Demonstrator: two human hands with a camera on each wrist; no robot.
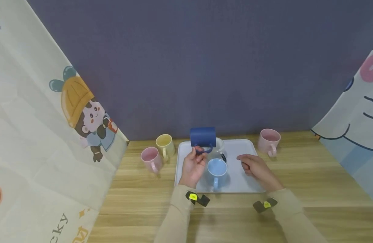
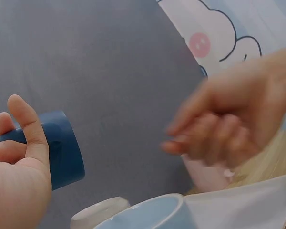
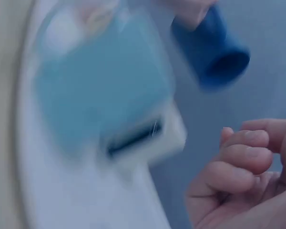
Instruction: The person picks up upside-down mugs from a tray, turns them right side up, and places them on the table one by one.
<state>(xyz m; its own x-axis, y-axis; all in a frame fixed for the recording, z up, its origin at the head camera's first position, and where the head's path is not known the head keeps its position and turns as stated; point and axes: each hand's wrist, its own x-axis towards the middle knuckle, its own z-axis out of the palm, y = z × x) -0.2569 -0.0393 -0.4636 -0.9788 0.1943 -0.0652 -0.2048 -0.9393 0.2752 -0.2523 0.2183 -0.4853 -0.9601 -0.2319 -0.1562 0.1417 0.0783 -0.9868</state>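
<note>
My left hand (image 1: pixel 193 168) grips a dark blue mug (image 1: pixel 203 136) by its handle. The mug is tipped on its side, above the back of a white tray (image 1: pixel 238 180). On the tray stands a light blue mug (image 1: pixel 217 168), its handle towards me. Partly hidden behind it is a pale cup (image 1: pixel 219 145) with a dark mark. Over the tray's right side my right hand (image 1: pixel 259 170) holds nothing. Its fingers are curled towards the palm in the right wrist view, and the left wrist view shows it blurred.
Left of the tray stand a pink mug (image 1: pixel 151 158) and a yellow mug (image 1: pixel 165 145). Another pink mug (image 1: pixel 269 141) is at the back right. A dark wall (image 1: pixel 222 67) rises behind the wooden table (image 1: pixel 137 209), with printed cloths (image 1: pixel 31 118) at the sides.
</note>
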